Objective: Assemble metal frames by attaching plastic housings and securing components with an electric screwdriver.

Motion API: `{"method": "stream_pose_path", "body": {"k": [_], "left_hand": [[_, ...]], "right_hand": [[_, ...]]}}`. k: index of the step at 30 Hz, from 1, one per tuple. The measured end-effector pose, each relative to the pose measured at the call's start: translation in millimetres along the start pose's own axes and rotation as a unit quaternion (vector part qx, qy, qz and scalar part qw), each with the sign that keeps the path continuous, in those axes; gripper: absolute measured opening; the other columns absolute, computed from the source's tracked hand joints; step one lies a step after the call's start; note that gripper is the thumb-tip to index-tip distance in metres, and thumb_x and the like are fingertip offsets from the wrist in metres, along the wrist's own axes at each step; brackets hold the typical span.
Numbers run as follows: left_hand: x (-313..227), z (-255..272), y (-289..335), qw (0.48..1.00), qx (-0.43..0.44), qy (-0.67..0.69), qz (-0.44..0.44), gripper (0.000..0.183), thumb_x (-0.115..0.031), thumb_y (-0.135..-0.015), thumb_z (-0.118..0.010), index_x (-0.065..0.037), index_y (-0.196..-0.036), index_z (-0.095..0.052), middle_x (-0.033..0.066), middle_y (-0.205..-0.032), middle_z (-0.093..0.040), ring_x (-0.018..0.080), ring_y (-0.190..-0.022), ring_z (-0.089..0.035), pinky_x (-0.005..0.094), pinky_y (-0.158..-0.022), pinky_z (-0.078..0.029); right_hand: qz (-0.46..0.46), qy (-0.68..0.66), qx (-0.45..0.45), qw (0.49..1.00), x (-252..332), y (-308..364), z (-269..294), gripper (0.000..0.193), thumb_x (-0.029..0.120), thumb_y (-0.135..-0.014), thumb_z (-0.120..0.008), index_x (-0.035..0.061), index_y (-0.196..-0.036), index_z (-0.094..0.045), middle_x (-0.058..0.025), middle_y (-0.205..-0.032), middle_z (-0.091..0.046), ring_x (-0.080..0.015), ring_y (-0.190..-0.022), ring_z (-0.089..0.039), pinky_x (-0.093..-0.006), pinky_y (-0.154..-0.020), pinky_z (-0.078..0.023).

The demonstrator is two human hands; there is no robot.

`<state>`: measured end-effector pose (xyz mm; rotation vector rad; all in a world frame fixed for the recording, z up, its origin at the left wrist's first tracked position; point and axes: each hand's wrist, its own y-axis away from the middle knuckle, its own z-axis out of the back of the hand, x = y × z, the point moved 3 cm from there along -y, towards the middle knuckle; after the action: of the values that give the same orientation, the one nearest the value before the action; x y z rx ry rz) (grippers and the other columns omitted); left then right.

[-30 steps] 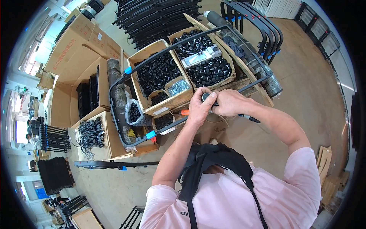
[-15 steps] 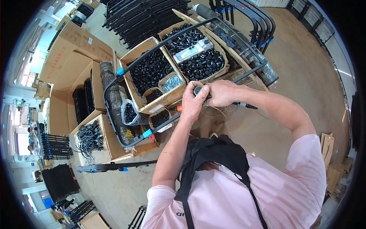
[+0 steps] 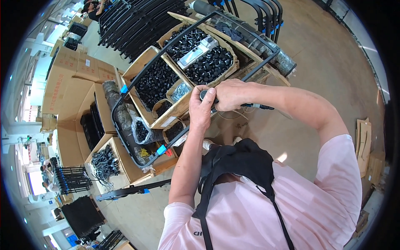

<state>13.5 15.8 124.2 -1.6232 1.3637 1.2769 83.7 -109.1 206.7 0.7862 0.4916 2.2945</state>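
A large black tube frame (image 3: 146, 66) with rounded corners and blue clips (image 3: 161, 150) rests across the wooden boxes. At its near side my left hand (image 3: 201, 109) closes round a round, dark knob-like piece (image 3: 203, 95), thumb pressed against it. Right beside it, my right hand (image 3: 230, 95) is curled with its knuckles up, touching the left. What its fingers hold is hidden. From beneath the right wrist a black rod-like piece (image 3: 263, 106) sticks out, and a thin pale cord (image 3: 233, 115) loops below.
Wooden boxes hold black round-headed feet (image 3: 208, 66), black caps (image 3: 156, 81) and silver screws (image 3: 181, 91). A white package (image 3: 197, 52) lies on the feet. Left are a plastic bag (image 3: 142, 131), coiled cables (image 3: 105, 162) and an open carton (image 3: 68, 112). Black frames (image 3: 141, 25) stand stacked behind.
The view has shifted, so the boxes and frame sit slightly further left. An orange tip beside my left hand is no longer visible. Both hands keep nearly the same hold.
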Motion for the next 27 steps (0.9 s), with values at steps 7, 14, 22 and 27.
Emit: {"method": "stream_pose_path", "body": {"k": [7, 14, 22, 27], "left_hand": [[-0.5, -7.0, 5.6, 1.000, 0.006, -0.011, -0.022, 0.029, -0.029, -0.097, -0.080, -0.008, -0.107, -0.061, -0.0037, -0.091, -0.058, 0.0053, -0.082, -0.050, 0.0228, -0.072, -0.044], [0.4, -6.0, 6.9, 1.000, -0.001, -0.002, -0.009, 0.028, -0.025, -0.097, -0.080, -0.009, -0.108, -0.061, -0.0035, -0.094, -0.059, 0.0057, -0.083, -0.052, 0.0230, -0.074, -0.046], [8.5, 4.6, 7.1, 0.998, -0.024, 0.051, -0.019, 0.020, -0.020, -0.102, -0.074, -0.008, -0.111, -0.059, -0.0006, -0.098, -0.065, 0.0084, -0.087, -0.060, 0.0267, -0.078, -0.050], [4.9, -2.3, 5.2, 0.998, -0.023, 0.042, -0.036, 0.022, -0.019, -0.102, -0.074, -0.007, -0.111, -0.058, -0.0010, -0.096, -0.063, 0.0081, -0.087, -0.057, 0.0270, -0.082, -0.049]], "right_hand": [[0.042, -0.008, -0.095, 0.995, -19.7, -10.9, -23.9, 0.026, 0.025, -0.085, -0.060, 0.0030, -0.083, -0.073, -0.0136, -0.061, -0.069, -0.0312, -0.066, -0.074, -0.0452, -0.069, -0.058], [0.049, -0.019, -0.102, 0.993, -25.8, -16.1, -19.4, 0.023, 0.024, -0.080, -0.063, 0.0042, -0.074, -0.072, -0.0138, -0.062, -0.069, -0.0311, -0.065, -0.073, -0.0456, -0.067, -0.057], [0.017, 0.020, 0.013, 1.000, -7.7, -13.0, 5.0, 0.023, 0.023, -0.079, -0.062, 0.0028, -0.075, -0.072, -0.0140, -0.063, -0.071, -0.0291, -0.063, -0.074, -0.0419, -0.065, -0.058], [0.051, 0.002, -0.033, 0.998, -22.6, -32.9, -19.0, 0.027, 0.023, -0.078, -0.063, 0.0004, -0.086, -0.075, -0.0158, -0.067, -0.072, -0.0305, -0.067, -0.075, -0.0423, -0.067, -0.059]]}}
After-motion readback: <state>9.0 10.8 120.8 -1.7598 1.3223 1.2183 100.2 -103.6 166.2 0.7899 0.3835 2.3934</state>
